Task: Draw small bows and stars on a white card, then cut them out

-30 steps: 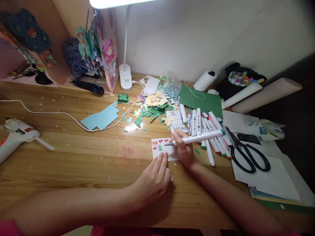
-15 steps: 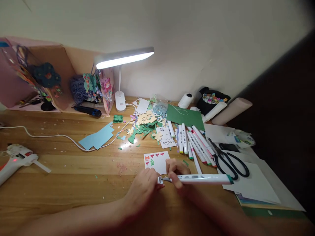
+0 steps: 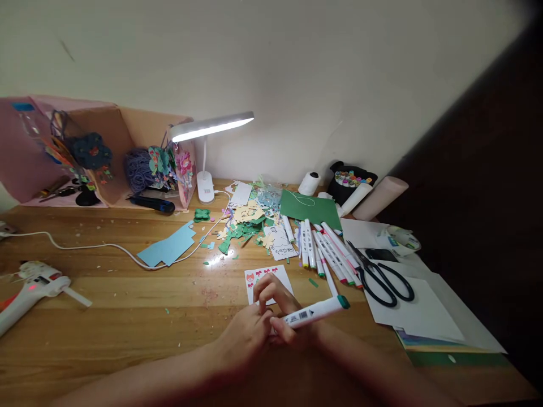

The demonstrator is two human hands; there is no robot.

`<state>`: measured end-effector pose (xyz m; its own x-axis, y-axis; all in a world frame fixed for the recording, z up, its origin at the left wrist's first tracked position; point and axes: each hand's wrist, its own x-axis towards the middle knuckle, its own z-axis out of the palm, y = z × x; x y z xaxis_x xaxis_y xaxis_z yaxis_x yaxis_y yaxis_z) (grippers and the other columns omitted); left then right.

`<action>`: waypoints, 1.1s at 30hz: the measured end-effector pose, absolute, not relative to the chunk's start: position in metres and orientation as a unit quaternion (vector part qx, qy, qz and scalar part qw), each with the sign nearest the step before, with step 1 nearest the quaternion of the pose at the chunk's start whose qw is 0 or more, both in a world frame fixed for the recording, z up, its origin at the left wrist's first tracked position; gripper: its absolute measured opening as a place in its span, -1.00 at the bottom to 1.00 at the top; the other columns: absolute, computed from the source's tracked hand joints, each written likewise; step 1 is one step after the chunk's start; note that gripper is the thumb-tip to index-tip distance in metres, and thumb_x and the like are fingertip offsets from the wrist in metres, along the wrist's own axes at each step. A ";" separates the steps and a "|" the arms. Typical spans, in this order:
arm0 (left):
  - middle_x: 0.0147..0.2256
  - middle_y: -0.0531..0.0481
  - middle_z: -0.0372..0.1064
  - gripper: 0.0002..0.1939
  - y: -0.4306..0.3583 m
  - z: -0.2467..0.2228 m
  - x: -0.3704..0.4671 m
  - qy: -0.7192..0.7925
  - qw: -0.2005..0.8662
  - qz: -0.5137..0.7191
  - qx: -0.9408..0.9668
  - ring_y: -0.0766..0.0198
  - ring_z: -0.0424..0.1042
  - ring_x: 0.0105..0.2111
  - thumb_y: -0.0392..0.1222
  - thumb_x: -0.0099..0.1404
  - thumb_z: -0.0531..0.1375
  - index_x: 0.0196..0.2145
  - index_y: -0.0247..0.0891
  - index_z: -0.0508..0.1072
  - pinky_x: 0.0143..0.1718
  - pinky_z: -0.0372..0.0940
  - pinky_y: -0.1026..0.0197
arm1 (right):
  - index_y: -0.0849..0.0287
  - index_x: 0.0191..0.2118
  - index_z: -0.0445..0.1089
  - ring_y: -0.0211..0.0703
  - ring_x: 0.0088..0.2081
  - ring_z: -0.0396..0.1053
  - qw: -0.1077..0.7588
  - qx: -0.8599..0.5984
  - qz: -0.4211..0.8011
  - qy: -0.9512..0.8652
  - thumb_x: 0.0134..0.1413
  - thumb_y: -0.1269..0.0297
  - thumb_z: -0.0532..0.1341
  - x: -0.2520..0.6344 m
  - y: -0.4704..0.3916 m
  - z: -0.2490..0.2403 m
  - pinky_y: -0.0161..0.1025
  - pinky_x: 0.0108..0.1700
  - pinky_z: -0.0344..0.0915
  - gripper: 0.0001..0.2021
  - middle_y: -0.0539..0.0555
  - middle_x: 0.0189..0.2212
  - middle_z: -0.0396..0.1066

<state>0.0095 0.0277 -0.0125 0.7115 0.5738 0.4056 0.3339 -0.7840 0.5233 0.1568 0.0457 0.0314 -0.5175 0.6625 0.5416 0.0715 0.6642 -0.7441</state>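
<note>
My right hand (image 3: 285, 308) is wrapped round a white marker (image 3: 316, 312) with a green end pointing to the right. Against it, my left hand (image 3: 248, 333) has its fingers curled at the marker's other end; the cap it held is now hidden between the hands. Just beyond them lies a white card (image 3: 280, 274) with small red bows and an orange face, partly covered by my right fingers. Several markers (image 3: 335, 257) lie in a group to the right of the card.
Black-handled scissors (image 3: 384, 282) rest on white paper at the right. Paper scraps (image 3: 246, 226) and a lamp (image 3: 206, 186) stand behind. A glue gun (image 3: 34, 288) is at the left, near light blue paper (image 3: 167, 246) and a white cable (image 3: 102, 245).
My hands have come together, closing the gap between marker and cap. The marker's green end has swung upward and left. My right fingers now reach over the card; the view has shifted slightly.
</note>
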 end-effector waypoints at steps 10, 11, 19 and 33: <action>-0.23 -0.04 0.36 -0.83 0.024 -0.005 0.000 0.204 0.209 0.270 0.918 0.23 0.36 -0.21 -0.30 0.31 -0.05 -0.18 -0.21 0.27 -0.15 0.31 0.18 | 0.02 -0.27 0.15 -0.11 -0.26 0.32 0.410 -0.141 0.323 -0.841 0.12 0.16 0.03 0.154 0.050 0.007 -0.12 -0.20 0.27 -0.90 0.05 -0.24 0.31; -0.24 -0.03 0.37 -0.82 0.024 -0.003 0.000 0.200 0.215 0.281 0.914 0.23 0.36 -0.21 -0.31 0.31 -0.06 -0.20 -0.21 0.28 -0.15 0.30 0.18 | 0.02 -0.27 0.16 -0.10 -0.23 0.33 0.386 -0.131 0.320 -0.855 0.17 0.15 0.00 0.156 0.051 0.008 -0.11 -0.16 0.27 -0.90 0.06 -0.22 0.33; -0.39 -0.03 0.40 -0.79 0.025 -0.001 0.006 0.283 0.263 0.269 0.882 0.24 0.37 -0.39 -0.34 0.31 -0.07 -0.35 -0.24 0.34 -0.33 0.29 0.22 | 0.10 -0.17 0.23 0.04 -0.02 0.26 0.403 -0.224 0.335 -0.821 -0.07 0.36 0.03 0.156 0.048 0.020 0.09 0.00 0.21 -0.73 0.18 -0.13 0.29; -0.10 -0.11 0.29 -0.70 0.023 0.000 0.013 0.287 0.280 0.221 0.889 0.20 0.34 -0.19 -0.35 0.32 -0.04 0.00 -0.20 0.18 -0.16 0.29 0.16 | 0.23 -0.11 0.20 -0.02 -0.32 0.41 0.183 -0.777 0.088 -0.596 0.09 0.34 0.05 0.312 0.111 0.042 -0.22 -0.37 0.26 -0.77 0.23 -0.28 0.42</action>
<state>0.0129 0.0230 -0.0001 0.7372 0.6347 0.2317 0.3877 -0.6783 0.6242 0.3123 0.1106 0.0421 0.2736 0.9584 0.0816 0.8937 -0.2219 -0.3900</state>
